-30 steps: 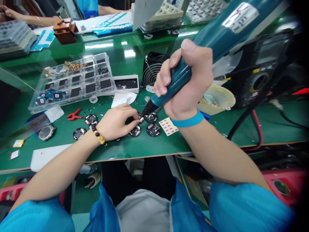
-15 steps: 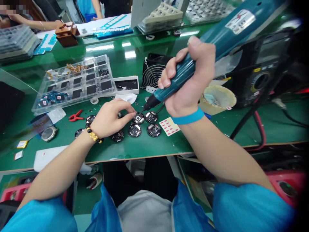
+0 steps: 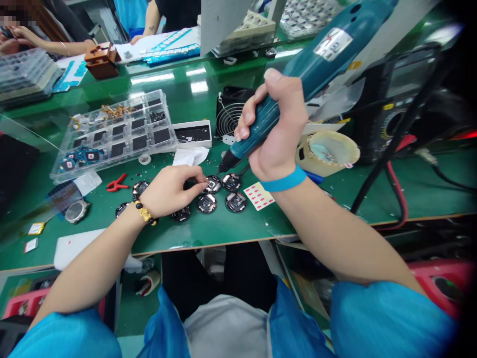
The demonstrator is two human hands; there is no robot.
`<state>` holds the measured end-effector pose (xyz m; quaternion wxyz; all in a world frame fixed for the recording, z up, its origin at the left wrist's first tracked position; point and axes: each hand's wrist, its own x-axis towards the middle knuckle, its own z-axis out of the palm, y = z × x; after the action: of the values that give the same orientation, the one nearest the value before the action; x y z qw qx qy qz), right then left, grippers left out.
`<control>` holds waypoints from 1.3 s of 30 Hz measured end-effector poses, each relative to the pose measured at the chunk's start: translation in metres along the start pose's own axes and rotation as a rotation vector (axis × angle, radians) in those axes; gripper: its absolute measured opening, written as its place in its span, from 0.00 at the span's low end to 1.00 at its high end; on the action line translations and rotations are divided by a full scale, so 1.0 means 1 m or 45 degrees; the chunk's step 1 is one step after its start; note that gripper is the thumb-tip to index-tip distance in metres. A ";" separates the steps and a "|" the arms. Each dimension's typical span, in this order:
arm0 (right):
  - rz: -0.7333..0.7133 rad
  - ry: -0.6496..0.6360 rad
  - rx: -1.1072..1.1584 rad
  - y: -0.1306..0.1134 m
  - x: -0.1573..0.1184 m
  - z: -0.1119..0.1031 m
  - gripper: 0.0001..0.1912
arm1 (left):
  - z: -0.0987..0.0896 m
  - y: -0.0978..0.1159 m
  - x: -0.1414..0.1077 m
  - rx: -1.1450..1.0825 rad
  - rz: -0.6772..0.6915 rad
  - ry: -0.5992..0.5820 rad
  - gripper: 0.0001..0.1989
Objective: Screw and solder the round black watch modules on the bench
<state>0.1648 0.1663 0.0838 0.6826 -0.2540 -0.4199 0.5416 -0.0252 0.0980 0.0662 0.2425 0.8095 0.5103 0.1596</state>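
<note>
My left hand (image 3: 169, 191) rests its fingertips on a round black circuit board (image 3: 213, 184) and pinches its edge. My right hand (image 3: 274, 132) grips a teal electric screwdriver (image 3: 298, 82) in its fist. The screwdriver's tip (image 3: 222, 170) points down, just above and left of that board; I cannot tell whether it touches. Several similar round boards lie around them, one (image 3: 231, 182) to the right and another (image 3: 206, 203) below. A sheet of small red labels (image 3: 258, 196) lies right of the boards.
A clear compartment tray (image 3: 112, 134) holds dark parts behind a red clamp (image 3: 117, 183). A fan (image 3: 229, 119), a cream cup (image 3: 330, 154) and a multimeter (image 3: 383, 94) stand on the green bench. A co-worker's arm (image 3: 48, 47) shows at the far back.
The view has shifted slightly, moving the bench in frame. My left fingertips have drawn back a little on the board. The screwdriver stays in my right fist, close above the board.
</note>
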 end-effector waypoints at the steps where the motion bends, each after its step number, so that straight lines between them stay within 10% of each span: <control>1: 0.004 0.006 -0.013 -0.001 0.000 0.000 0.28 | -0.001 0.000 0.000 0.005 -0.006 0.006 0.09; 39: 0.113 -0.325 0.038 0.007 -0.020 0.005 0.24 | 0.002 0.002 0.001 0.080 0.126 -0.069 0.06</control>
<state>0.1557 0.1492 0.0745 0.6026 -0.1911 -0.4837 0.6052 -0.0222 0.0976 0.0656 0.2224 0.8450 0.4676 0.1335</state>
